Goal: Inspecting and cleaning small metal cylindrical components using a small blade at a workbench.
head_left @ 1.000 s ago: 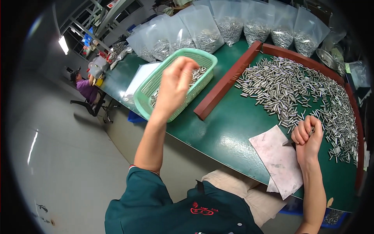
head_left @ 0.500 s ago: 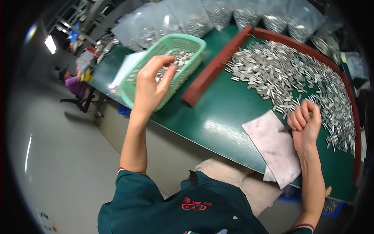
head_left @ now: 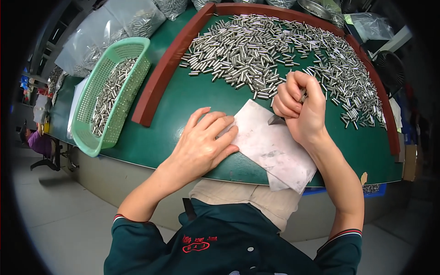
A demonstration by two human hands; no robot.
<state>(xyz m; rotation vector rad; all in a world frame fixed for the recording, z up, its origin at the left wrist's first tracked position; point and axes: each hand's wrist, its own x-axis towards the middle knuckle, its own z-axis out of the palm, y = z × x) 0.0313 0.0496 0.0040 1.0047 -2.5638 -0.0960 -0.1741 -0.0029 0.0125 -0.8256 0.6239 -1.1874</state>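
Observation:
My left hand (head_left: 204, 140) lies palm down on the green tabletop, fingers stretched out, its fingertips at the left edge of a stained whitish cloth (head_left: 270, 142). My right hand (head_left: 300, 110) is closed in a fist above the cloth. Out of its underside sticks a small dark grey metal tip (head_left: 276, 120); the rest of that thing is hidden in the fingers, so its kind cannot be told. Just beyond the fist spreads a heap of short shiny metal pins (head_left: 247, 55). A green plastic basket (head_left: 85, 107) at the left holds more such pins.
A dark red wooden rail (head_left: 158, 82) borders the pins at the left, back and right. Clear plastic bags (head_left: 103, 39) of metal parts stand along the back left. A small black fan (head_left: 389, 71) is at the right. Far left, a person in purple (head_left: 39, 142) sits.
My left hand has come from above the basket down to the table beside the cloth. My right hand stays in a fist near the cloth. The view has turned toward the right.

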